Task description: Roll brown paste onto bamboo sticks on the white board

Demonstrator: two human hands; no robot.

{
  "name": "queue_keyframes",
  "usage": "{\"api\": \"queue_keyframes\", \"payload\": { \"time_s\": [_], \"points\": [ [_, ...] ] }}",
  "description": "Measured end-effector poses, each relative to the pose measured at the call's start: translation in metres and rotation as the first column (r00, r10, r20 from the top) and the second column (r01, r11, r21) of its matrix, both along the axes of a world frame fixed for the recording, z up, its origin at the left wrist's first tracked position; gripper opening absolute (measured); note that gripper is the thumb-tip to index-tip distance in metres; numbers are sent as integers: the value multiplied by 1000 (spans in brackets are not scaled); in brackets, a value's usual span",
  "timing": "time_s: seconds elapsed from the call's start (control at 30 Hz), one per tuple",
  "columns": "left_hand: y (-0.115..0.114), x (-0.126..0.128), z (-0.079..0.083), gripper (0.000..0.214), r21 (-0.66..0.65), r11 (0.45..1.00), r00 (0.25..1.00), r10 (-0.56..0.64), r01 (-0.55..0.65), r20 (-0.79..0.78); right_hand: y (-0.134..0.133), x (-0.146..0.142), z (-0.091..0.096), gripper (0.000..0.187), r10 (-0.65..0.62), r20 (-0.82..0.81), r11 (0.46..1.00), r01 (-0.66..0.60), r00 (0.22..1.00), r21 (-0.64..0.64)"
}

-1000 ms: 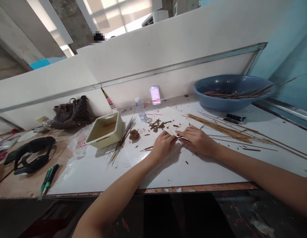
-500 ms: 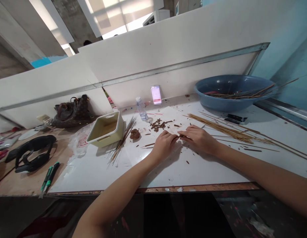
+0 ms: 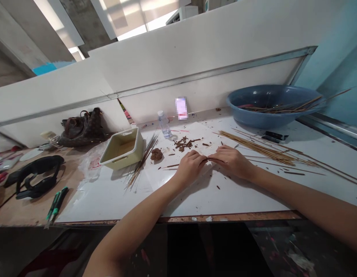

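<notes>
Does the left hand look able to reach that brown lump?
Probably yes: the brown lump lies left of the left hand, with nothing tall between. That hand seems to grip a thin brown stick, so might need freeing first.

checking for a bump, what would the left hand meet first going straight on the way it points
Probably the right hand: the left hand points toward it and the two nearly meet, though depth makes any gap hard to judge.

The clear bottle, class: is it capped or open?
Capped: the clear bottle has a white cap on its mouth.
</notes>
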State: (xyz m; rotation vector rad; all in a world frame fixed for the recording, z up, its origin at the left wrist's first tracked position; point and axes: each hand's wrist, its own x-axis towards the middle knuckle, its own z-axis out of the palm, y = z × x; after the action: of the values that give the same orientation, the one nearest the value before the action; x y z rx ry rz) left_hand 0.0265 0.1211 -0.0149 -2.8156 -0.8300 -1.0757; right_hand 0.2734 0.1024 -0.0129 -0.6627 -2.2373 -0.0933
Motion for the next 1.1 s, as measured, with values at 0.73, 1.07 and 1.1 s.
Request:
{"api": "queue_keyframes", "payload": {
  "time_s": [0.73, 1.07, 1.1],
  "points": [
    [1, 1, -9, 20, -8, 1000, 998, -2, 3, 59, -8, -5, 11, 22, -49, 57, 995, 44, 997, 95],
    [-3, 2, -1, 19, -21, 1000, 999, 12, -11, 38, -5, -3, 7, 27, -40, 55, 997, 36, 998, 74],
    [-3, 2, -1, 19, -17, 1000, 999, 21, -21, 35, -5, -3, 6, 26, -44, 48, 997, 41, 998, 71]
  ]
}}
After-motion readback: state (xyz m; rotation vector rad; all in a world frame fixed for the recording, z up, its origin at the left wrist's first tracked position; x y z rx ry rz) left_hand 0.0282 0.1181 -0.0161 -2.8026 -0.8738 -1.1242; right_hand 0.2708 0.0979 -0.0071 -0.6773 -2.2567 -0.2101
